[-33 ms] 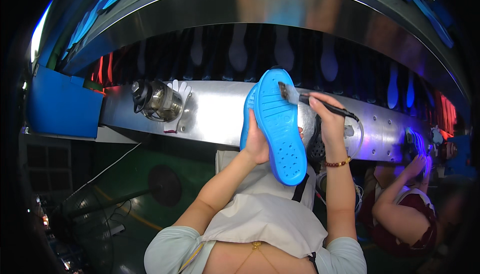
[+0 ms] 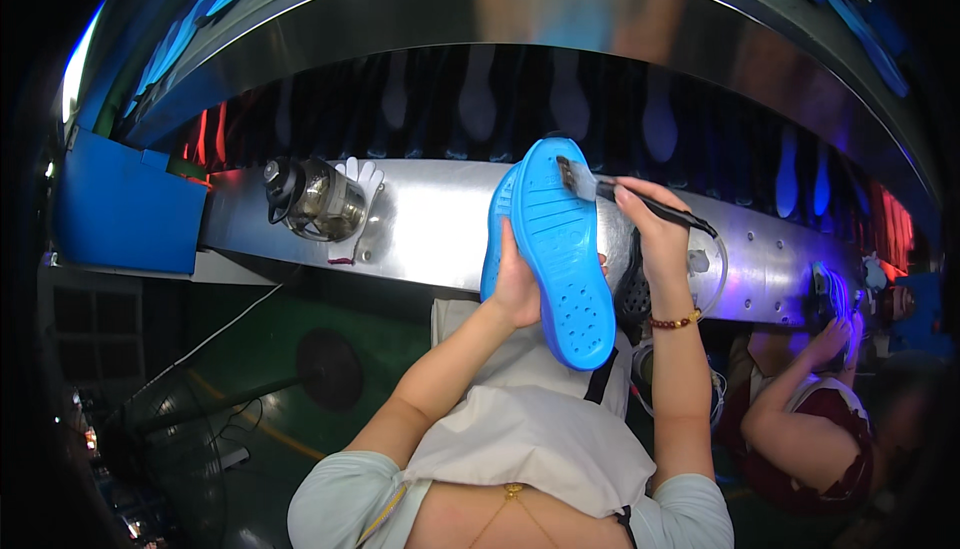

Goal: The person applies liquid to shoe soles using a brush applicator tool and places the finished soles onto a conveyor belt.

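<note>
My left hand [image 2: 518,291] is wrapped round a bright blue shoe sole [image 2: 565,249], its grooved and holed face turned up toward me. Behind its left edge shows a second blue sole [image 2: 493,241], held in the same grip or pressed against it; which, I cannot tell. In my right hand [image 2: 655,232] is a brush [image 2: 672,215] with a black handle, its fingers closed near the front end. The brush's dark bristles touch the upper part of the front sole. A thin clear tube leads from the handle's rear end. My left fingertips show at the sole's right edge.
A metal bench [image 2: 430,219] runs across in front of me. On it stand a clear bottle [image 2: 330,204] with a black lid and a white glove [image 2: 362,181]. Beyond, a dark conveyor carries sole shapes [image 2: 476,99]. A co-worker's hand [image 2: 832,334] is at the right, by blue-lit strips.
The brush tip has shifted very slightly up on the sole. Both hands keep their grips.
</note>
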Available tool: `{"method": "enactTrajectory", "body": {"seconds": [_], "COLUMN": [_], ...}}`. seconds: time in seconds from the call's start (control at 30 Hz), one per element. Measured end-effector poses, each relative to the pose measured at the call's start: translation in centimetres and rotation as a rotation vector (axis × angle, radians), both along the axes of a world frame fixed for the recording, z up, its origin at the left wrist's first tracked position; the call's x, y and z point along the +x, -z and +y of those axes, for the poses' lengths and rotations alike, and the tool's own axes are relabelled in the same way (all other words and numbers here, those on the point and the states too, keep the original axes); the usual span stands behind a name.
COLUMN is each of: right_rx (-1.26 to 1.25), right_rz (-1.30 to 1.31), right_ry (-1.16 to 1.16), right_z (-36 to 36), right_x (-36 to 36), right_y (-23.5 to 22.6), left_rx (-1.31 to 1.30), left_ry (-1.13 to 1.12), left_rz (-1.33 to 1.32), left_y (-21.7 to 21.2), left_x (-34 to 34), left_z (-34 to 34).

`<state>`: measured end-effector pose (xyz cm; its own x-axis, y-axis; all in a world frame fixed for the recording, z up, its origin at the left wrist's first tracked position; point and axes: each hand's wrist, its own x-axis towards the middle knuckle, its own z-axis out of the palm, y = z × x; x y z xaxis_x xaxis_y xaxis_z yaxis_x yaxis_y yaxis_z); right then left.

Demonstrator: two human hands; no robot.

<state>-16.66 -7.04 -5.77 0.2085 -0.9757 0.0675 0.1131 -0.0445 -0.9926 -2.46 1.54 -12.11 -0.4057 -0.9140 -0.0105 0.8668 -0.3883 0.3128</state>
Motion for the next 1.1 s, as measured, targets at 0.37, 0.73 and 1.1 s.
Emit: {"method": "enactTrajectory", "body": {"seconds": [0.37, 0.73, 1.1], "right_rx": [-0.447, -0.306, -0.121], "right_rz": [0.450, 0.063, -0.041], "right_ry": [-0.550, -0.654, -0.505], "right_z": [6.4, 4.1, 3.3], "right_x": [-1.5, -0.7, -2.2], "right_y": [-2.1, -5.1, -4.2], "left_rx": [0.135, 0.197, 0.036], "left_ry": [-0.194, -0.233, -0.479], "left_rz": [-0.276, -0.307, -0.322], "left_y": [-1.4, -5.7, -6.1], "left_x": [3.9, 0.9, 1.4], "left_z": [-0.4, 0.0, -1.3]}}
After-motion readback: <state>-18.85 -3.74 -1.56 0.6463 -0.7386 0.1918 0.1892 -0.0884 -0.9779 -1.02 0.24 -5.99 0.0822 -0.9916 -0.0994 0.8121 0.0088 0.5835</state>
